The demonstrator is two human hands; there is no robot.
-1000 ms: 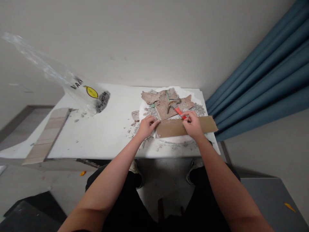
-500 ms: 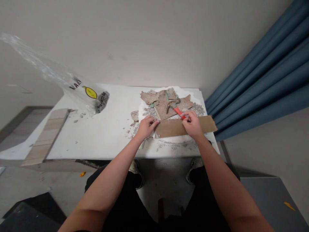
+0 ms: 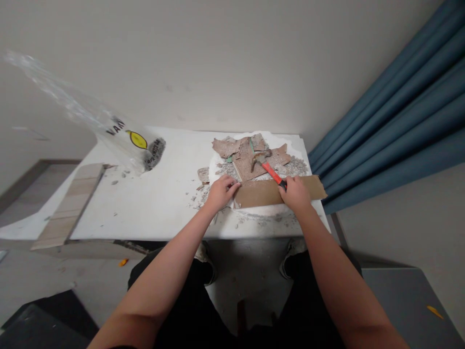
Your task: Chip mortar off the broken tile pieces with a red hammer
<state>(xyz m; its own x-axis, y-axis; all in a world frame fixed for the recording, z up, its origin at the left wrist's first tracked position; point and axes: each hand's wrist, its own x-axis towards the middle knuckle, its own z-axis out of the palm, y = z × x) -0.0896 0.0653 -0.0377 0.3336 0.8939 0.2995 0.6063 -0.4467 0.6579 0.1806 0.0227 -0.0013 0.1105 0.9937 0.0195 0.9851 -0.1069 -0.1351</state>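
Note:
My right hand (image 3: 296,194) is closed on the black end of a claw hammer (image 3: 271,172) with a red handle. The hammer's rusty head rests over perforated brown sheet pieces (image 3: 245,167), which lie on grey rubble. A long flat brown board (image 3: 259,193) lies across the front of this pile, passing under my right hand. My left hand (image 3: 220,193) is at the board's left end, its thumb and fingers curled together at the corner. The fingers' underside is hidden.
Grey crumbs are scattered over the white table (image 3: 152,203). A clear plastic bag (image 3: 123,138) with grey rubble in its bottom stands at the back left. A wood-patterned plank (image 3: 72,203) lies across the table's left part. Blue curtains (image 3: 392,106) hang close to the right side.
My right hand has slid down and right along the hammer to the black handle end, so more of the red handle shows. My left hand and the board have hardly moved.

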